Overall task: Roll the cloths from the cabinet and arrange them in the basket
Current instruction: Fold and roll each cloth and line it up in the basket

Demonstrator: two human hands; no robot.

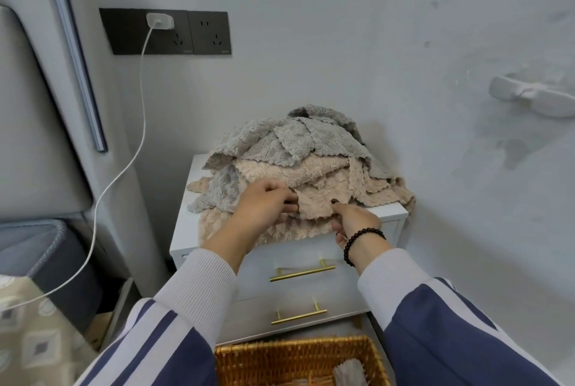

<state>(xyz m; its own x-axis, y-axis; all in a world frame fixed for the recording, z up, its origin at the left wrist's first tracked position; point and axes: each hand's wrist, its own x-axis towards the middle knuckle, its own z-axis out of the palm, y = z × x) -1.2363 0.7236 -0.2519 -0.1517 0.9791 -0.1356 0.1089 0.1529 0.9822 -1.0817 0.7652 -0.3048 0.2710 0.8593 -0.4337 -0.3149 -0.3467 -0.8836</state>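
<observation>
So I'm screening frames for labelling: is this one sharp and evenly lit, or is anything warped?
Head view: soft, even light, no glare; the cloth pile and both hands, left and right, are fairly sharp; the edges smear and bend, notably the wicker basket and the wall bracket.

Cloths [298,155] heaped on cabinet [289,261]; basket [295,351] before it.

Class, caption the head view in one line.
Both hands pinch a beige cloth from the cabinet-top pile, above the wicker basket.
</observation>
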